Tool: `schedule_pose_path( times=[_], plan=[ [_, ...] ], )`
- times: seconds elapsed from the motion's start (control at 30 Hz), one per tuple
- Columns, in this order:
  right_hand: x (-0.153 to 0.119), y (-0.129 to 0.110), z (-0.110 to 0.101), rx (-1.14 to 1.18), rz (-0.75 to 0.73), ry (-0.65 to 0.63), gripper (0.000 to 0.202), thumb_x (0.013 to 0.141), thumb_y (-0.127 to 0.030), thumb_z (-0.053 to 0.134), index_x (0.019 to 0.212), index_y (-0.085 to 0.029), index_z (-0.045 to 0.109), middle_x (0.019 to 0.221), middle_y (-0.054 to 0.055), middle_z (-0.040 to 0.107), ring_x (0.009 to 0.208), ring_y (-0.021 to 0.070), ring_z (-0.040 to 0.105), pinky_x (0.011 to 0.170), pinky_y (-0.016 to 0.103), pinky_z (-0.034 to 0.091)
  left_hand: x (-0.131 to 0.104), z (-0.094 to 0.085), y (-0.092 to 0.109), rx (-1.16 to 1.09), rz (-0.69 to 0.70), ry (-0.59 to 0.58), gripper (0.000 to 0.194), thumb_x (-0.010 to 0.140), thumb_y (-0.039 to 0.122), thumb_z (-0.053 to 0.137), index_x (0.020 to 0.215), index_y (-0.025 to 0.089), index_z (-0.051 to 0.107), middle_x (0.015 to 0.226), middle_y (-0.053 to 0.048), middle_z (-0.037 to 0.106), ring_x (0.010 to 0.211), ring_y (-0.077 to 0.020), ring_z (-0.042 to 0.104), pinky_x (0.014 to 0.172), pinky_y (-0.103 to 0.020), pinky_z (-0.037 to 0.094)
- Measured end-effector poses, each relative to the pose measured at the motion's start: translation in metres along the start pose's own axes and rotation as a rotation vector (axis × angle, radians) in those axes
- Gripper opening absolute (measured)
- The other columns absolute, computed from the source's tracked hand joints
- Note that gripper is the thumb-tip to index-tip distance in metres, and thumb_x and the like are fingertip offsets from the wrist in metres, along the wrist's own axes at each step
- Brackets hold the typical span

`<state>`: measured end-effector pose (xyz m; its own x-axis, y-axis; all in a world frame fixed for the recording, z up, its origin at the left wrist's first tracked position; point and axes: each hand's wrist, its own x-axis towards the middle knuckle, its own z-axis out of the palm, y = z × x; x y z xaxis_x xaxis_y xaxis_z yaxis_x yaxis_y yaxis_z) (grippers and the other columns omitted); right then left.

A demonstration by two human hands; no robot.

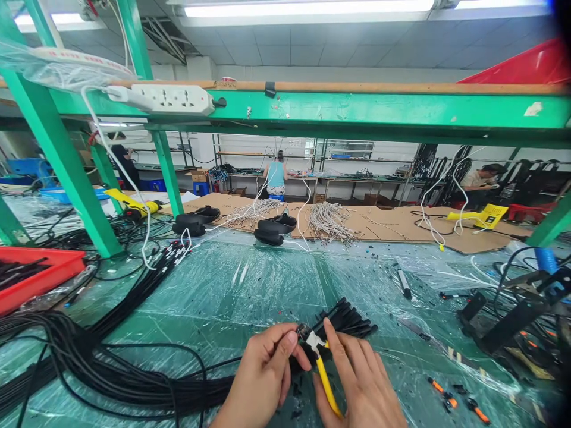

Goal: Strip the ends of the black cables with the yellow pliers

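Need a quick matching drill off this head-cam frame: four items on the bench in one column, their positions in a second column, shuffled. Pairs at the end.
Things:
1. yellow-handled cutter
2. red bin
3. power strip
4. black pen

Places:
A. hanging at the green shelf beam, upper left
B. lying alone on the plastic sheet, right of centre
C. gripped in the right hand, its head at the cable bundle pinched by the left hand
D. at the left edge of the bench, holding black parts

Pairs: 1-C, 2-D, 3-A, 4-B
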<state>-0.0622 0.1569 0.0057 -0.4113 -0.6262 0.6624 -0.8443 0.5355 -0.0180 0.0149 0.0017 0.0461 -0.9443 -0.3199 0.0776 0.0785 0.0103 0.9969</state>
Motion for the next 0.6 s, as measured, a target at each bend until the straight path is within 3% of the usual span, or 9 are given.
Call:
schedule_pose_path(
  times=[0.17, 0.4, 0.6],
  plan=[
    [-0.0001, -0.0017, 0.0021, -0.057, 0.005, 0.039, 0.078, 0.079, -0.026, 0.058, 0.146, -0.013, 0.023, 0.11, 0.015, 0.056, 0.096, 0.028, 0.052, 0.075, 0.042, 0.049, 0.0011, 0.0015, -0.0025, -0.015, -0.023, 0.052, 0.045, 0.086, 0.054, 0.05, 0.094, 0.011, 0.063, 0.077, -0.008, 0.069, 0.03, -0.0017, 0.037, 0.032, -0.016, 0.02],
    [-0.0036, -0.0005, 0.0077, 0.017, 0.008, -0.041, 0.079, 0.083, -0.027, 0.055, 0.149, -0.011, 0.014, 0.112, 0.015, 0.056, 0.097, 0.0259, 0.054, 0.079, 0.04, 0.052, -0.0004, 0.0046, -0.0034, 0.034, 0.021, 0.047, 0.042, 0.088, 0.051, 0.049, 0.086, 0.012, 0.064, 0.076, -0.007, 0.068, 0.033, -0.0025, 0.036, 0.035, -0.017, 0.025],
    [-0.0027, 0.0026, -0.0014, 0.078, -0.015, -0.122, 0.073, 0.085, -0.023, 0.051, 0.148, -0.014, 0.016, 0.106, 0.011, 0.06, 0.095, 0.0237, 0.058, 0.08, 0.036, 0.055, -0.0049, 0.0005, -0.0055, 0.157, 0.092, -0.016, 0.044, 0.093, 0.048, 0.042, 0.071, 0.015, 0.061, 0.052, 0.002, 0.049, 0.035, -0.0056, 0.035, 0.037, -0.019, 0.027]
  ],
)
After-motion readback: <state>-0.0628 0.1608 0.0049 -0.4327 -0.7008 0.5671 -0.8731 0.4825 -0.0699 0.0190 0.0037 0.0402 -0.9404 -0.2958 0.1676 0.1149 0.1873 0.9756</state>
